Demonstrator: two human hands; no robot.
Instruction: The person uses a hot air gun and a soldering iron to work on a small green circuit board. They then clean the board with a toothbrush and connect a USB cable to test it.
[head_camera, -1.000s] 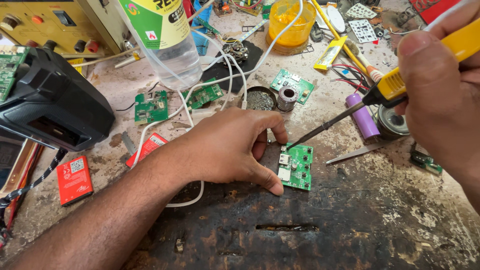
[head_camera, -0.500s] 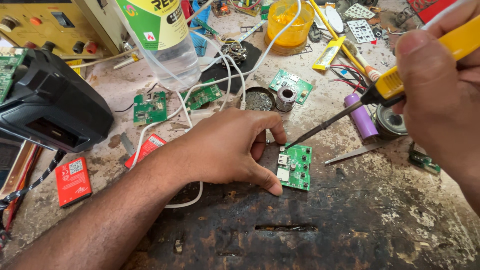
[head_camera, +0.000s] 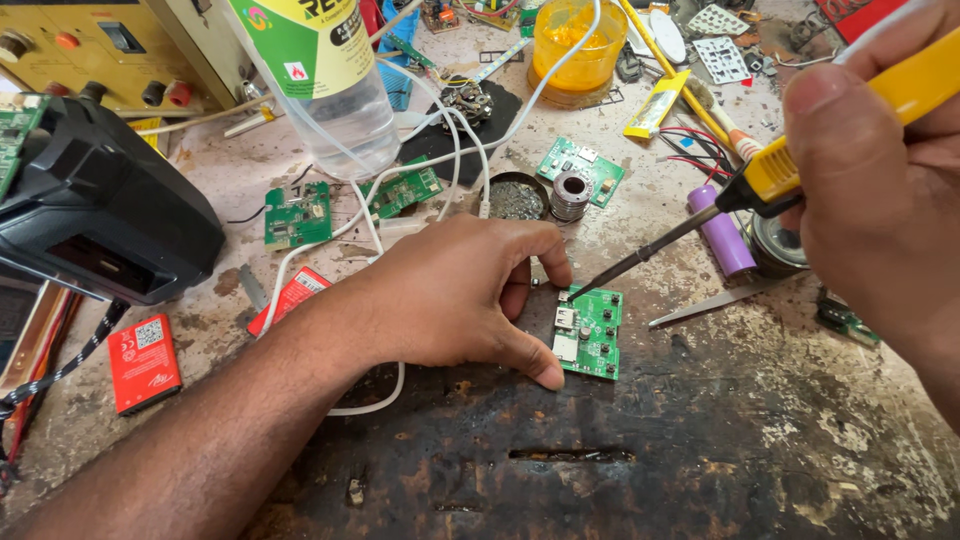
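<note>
Holding steady vs 1 s ago: left hand (head_camera: 450, 295) still pins the small green circuit board (head_camera: 592, 335) flat on the scorched dark patch near the bench's front edge, thumb and forefinger pressed on the board's left side. Right hand (head_camera: 885, 190) is wrapped tight round the yellow soldering iron (head_camera: 800, 160); tip sits at the board's top-left corner, barely shifted since. Little change means the joint is likely still being worked, w/ board fixed in place. Nearby: purple battery cell (head_camera: 720, 230) just right of the iron shaft, solder spool (head_camera: 570, 193) behind, clear plastic bottle (head_camera: 335, 90) toward the back.
</note>
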